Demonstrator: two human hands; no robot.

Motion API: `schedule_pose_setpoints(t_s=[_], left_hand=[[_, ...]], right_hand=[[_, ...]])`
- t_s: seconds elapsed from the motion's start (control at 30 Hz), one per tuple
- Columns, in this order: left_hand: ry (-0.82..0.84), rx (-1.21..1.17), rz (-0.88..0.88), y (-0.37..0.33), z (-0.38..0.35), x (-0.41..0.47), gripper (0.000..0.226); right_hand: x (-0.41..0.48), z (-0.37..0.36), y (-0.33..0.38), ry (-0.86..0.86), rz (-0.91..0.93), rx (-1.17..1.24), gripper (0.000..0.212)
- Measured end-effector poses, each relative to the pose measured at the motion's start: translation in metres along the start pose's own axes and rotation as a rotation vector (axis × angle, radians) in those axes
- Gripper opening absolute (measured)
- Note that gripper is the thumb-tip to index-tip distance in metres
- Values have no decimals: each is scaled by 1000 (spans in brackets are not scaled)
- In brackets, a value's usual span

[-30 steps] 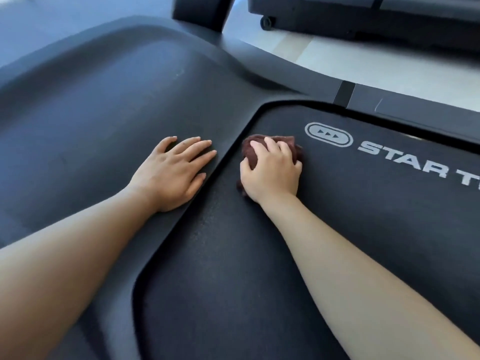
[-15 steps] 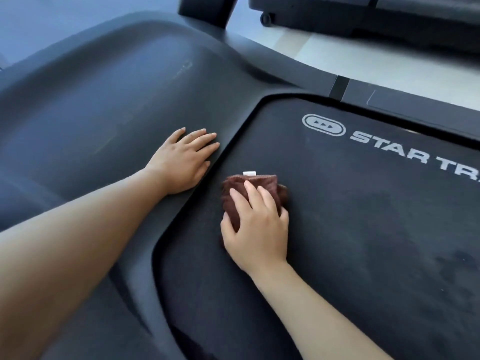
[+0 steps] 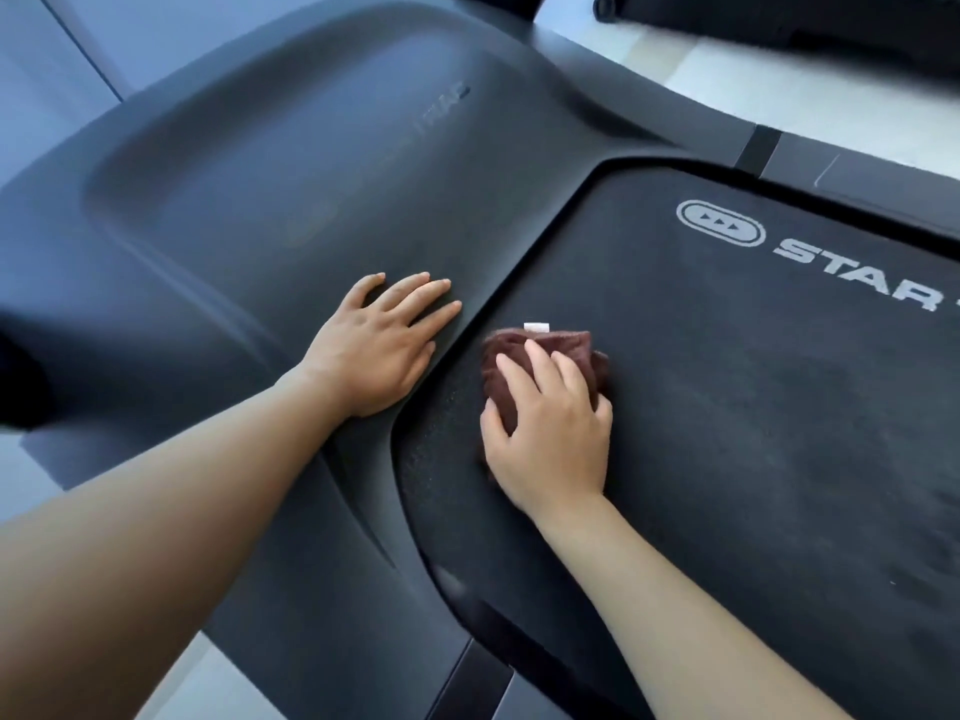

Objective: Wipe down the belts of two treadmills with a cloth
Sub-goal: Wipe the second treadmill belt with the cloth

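Note:
A bunched dark brown cloth (image 3: 567, 348) with a small white tag lies on the black treadmill belt (image 3: 753, 418), close to the belt's left edge. My right hand (image 3: 550, 433) covers the cloth, fingers draped over it and thumb against its near side, holding it down on the belt. Flat on the dark motor cover (image 3: 270, 200), just left of the belt, rests my left hand (image 3: 379, 345) with its fingers straight and spread. White STAR lettering and an oval logo (image 3: 721, 230) are printed on the belt further right.
The treadmill's far side rail (image 3: 862, 176) runs along the top right. Beyond it is pale floor (image 3: 727, 90) and the dark base of a second machine (image 3: 779, 18). Light floor also shows at the bottom left (image 3: 171, 683).
My right hand has dragged the cloth toward me along the belt's left edge, away from the logo. My left hand has stayed flat on the motor cover.

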State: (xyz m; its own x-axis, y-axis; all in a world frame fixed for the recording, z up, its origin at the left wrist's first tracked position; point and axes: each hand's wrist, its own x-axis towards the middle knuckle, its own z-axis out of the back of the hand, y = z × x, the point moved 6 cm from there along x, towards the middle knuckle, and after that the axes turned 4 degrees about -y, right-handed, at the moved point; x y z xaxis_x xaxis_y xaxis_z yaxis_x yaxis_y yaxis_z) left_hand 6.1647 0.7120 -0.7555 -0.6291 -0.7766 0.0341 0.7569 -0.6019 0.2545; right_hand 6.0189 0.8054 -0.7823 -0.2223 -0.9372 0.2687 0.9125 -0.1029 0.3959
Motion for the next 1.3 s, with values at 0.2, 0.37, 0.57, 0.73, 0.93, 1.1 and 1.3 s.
schedule_pose_setpoints(t_s=[0.2, 0.37, 0.57, 0.73, 0.93, 1.1, 1.3], left_hand=[[-28, 2, -12, 1, -2, 1, 56], [-59, 6, -15, 1, -1, 1, 54], [-29, -2, -38, 2, -1, 2, 50], [-10, 1, -86, 5, 1, 1, 49], [-19, -8, -35, 22, 15, -25, 47], [-43, -80, 57, 32, 23, -54, 44], [-96, -178, 46, 0, 33, -51, 43]], right_hand=[[37, -10, 2, 21, -32, 8, 46], [79, -25, -6, 39, -76, -21, 47], [8, -3, 0, 67, 14, 2, 48], [-57, 22, 2, -7, 97, 23, 46], [-44, 8, 19, 47, 27, 46, 46], [-27, -14, 49, 89, 39, 40, 47], [-62, 11, 29, -2, 117, 64, 44]])
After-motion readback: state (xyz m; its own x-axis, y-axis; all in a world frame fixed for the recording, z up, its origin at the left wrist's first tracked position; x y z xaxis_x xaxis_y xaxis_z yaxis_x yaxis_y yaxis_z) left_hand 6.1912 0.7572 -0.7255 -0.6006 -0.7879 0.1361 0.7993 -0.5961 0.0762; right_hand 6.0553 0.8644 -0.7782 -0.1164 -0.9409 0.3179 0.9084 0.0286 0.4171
